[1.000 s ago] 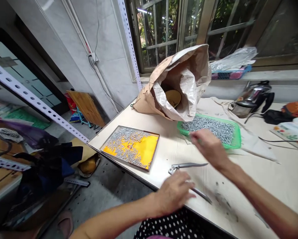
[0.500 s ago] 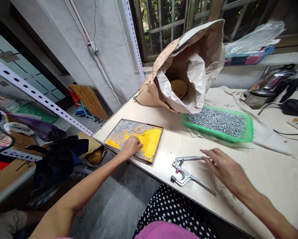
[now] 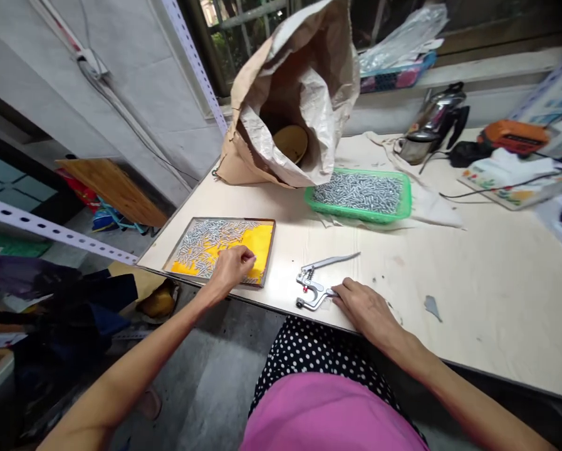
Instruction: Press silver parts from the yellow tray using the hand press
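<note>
My left hand [image 3: 234,268] is over the near right part of a shallow tray [image 3: 270,254] with a yellow bottom. Its fingers are pinched together; anything between them is too small to make out. Many small silvery metal pins [image 3: 198,241] lie in the tray, mostly on its left side. To the right, silver hand pliers [image 3: 312,286] with a spring and a round-mouthed jaw lie on the table, handles spread. My right hand [image 3: 364,308] is closed over the end of their lower handle, which it hides.
A green plastic basket [image 3: 405,200] full of similar pins stands farther back on the table [image 3: 478,282]. Beside it leans an open paper sack [image 3: 247,147]. A metal kettle [image 3: 443,113], an orange item [image 3: 513,136] and cables are at the back right. A grey scrap [image 3: 432,307] lies at right.
My right hand has shifted from the pliers' upper handle to the lower one. My left hand has lifted slightly and moved right within the tray. The head view has turned to the right.
</note>
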A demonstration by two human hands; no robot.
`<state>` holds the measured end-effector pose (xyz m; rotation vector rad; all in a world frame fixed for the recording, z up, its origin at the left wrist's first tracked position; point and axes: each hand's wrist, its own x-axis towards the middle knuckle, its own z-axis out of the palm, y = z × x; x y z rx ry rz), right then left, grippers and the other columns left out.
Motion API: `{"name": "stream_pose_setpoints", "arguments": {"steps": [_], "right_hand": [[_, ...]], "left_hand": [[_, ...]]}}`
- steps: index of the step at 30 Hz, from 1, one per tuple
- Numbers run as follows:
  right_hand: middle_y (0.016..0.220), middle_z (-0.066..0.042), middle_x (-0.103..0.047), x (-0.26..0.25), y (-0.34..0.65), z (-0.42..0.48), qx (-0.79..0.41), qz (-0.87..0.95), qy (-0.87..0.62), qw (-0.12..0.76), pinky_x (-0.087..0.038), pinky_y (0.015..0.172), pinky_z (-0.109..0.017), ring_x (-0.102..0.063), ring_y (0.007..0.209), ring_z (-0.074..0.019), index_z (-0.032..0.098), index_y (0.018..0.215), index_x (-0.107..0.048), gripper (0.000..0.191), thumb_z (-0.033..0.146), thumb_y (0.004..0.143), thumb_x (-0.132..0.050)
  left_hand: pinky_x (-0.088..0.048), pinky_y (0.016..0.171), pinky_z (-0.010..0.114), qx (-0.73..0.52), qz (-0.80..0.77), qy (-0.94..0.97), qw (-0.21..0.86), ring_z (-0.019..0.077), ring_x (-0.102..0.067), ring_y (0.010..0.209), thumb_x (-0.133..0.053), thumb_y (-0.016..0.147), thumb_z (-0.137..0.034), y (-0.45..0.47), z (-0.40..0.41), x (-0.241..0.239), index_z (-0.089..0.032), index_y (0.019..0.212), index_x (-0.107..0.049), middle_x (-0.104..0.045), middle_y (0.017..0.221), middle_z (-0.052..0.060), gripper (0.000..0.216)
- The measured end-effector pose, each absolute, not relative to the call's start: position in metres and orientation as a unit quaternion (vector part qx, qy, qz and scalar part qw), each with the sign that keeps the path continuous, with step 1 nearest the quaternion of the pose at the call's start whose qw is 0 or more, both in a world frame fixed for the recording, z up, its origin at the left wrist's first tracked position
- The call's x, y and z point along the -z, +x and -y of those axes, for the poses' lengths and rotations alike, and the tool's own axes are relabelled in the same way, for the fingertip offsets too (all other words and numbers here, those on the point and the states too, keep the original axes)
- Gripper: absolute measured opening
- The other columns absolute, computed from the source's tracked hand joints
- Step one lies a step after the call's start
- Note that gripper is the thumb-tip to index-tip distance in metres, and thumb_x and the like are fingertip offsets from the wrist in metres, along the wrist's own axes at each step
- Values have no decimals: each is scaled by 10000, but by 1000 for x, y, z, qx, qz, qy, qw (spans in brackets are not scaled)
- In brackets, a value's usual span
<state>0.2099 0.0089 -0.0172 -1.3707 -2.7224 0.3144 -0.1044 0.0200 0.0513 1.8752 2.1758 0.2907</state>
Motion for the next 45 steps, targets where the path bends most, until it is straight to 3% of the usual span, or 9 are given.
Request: {"name": "stream_pose_setpoints", "arguments": {"steps": [3,6,10,16,20,26,36,45], "right_hand": [[935,-76,-631,12,207,-13,-101,883,-459,8,-413,678,-308,-613,820,-196,170,924,-637,224,220,981,-426],[952,-76,-635,9,206,-15,-105,882,-460,-3,-398,686,-298,-614,845,-190,164,943,-630,212,225,982,-431],[960,-84,-638,8,206,-15,-111,880,-462,-7,-384,695,-300,-609,864,-192,156,951,-632,214,207,979,-427],[915,-71,-638,13,208,-13,-96,883,-459,23,-324,641,-301,-579,775,-173,157,926,-640,220,180,975,-427],[862,-49,-623,21,213,-9,-71,892,-440,78,-278,610,-304,-539,715,-159,167,883,-624,221,154,974,-423],[812,-42,-604,21,216,-6,-39,901,-413,122,-252,598,-309,-486,683,-157,165,848,-604,224,59,935,-427],[887,-55,-623,15,215,-14,-61,907,-411,71,-287,625,-310,-517,736,-165,165,902,-605,200,87,949,-427],[980,-78,-636,11,212,-25,-117,899,-422,12,-345,636,-306,-576,843,-188,188,990,-612,196,173,970,-418]], "left_hand": [[-471,657,226,-185,-699,631,281,144,-636,675,-596,808,-268,-63,-4,-49,-149,837,-724,-723,761,34,176],[-445,577,207,-186,-683,598,377,119,-595,594,-613,785,-243,-31,3,-34,-135,850,-737,-712,728,28,177],[-404,502,199,-176,-700,529,447,92,-518,491,-625,771,-216,-16,-1,-14,-111,906,-736,-634,605,-11,203],[-348,458,183,-220,-687,460,519,67,-456,462,-667,749,-253,-16,-2,0,-108,796,-696,-571,562,-33,155],[-280,438,187,-235,-679,428,547,55,-392,432,-717,723,-331,-11,2,3,-112,764,-681,-530,513,-47,226],[-335,481,198,-261,-673,412,556,68,-441,477,-789,648,-382,-7,6,1,-117,743,-673,-565,551,-35,304],[-438,528,203,-167,-705,427,541,76,-493,474,-738,726,-298,-11,-4,2,-135,703,-672,-572,519,-39,177],[-421,479,207,-43,-720,407,561,70,-459,395,-754,711,-294,-5,-19,-11,-143,614,-604,-510,429,-59,234]]}}
